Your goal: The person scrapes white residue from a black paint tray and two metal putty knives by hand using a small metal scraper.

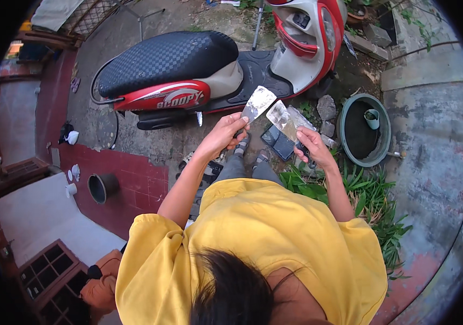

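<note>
My left hand (225, 134) is closed around the handle of a putty knife (259, 102), its flat metal blade pointing up and to the right. A second putty knife (281, 118) is in my right hand (315, 147), its smeared, worn blade slanting up and to the left. The two blades are close together in front of me, their ends near each other; whether they touch is hard to tell. Fingers hide most of both handles. Below the blades, by my feet, lies a dark, flat rectangular thing (278, 142) on the ground.
A red and white scooter (161, 95) with a dark seat stands across the far side. On the right are stones (327, 108), a round green tub (342, 127) holding a small dipper (372, 118), leafy plants (364, 189) and a wall (426, 162). A dark bucket (101, 188) lies on red tiles (137, 181).
</note>
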Action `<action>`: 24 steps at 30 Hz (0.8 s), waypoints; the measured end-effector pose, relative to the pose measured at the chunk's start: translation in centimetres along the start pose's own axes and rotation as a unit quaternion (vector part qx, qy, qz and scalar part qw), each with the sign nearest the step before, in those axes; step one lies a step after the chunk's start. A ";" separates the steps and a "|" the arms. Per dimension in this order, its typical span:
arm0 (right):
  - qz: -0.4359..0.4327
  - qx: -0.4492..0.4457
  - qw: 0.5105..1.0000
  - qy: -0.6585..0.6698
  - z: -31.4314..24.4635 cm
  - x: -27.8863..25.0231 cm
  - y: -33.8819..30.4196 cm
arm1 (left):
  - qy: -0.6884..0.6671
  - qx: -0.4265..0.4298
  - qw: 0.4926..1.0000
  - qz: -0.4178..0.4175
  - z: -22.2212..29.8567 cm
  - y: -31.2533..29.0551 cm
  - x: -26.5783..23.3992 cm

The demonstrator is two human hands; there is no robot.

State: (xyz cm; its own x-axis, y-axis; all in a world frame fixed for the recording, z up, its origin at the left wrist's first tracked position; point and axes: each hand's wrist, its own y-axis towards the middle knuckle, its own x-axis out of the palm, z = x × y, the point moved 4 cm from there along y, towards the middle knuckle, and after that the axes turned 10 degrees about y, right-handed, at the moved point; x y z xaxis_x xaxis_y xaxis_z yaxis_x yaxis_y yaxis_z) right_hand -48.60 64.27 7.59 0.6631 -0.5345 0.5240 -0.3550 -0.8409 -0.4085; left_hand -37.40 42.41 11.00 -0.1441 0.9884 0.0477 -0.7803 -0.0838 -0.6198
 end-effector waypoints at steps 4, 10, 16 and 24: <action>-0.041 -0.002 0.994 -0.098 0.3 2.3 3.8 | -0.089 0.017 0.996 -0.004 -1.5 -2.8 -1.5; -0.109 0.152 0.962 -0.199 4.7 1.2 5.3 | -0.194 0.022 0.972 0.133 -5.3 -10.0 -7.4; -0.068 0.166 0.957 -0.227 6.9 2.8 10.5 | -0.319 0.021 0.876 0.362 -14.5 -20.3 -16.5; -0.208 0.106 0.924 -0.303 8.9 23.0 25.0 | -0.461 0.121 0.746 0.464 -25.9 -31.1 -30.2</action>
State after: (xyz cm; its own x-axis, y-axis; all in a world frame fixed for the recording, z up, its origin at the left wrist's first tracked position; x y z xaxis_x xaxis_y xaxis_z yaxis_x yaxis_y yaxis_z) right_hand -36.40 31.71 2.79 0.9831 0.0318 0.1800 0.1088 -0.8934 -0.4359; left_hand 6.95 18.45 8.56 -0.9618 -0.0080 0.2735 -0.1543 -0.8096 -0.5664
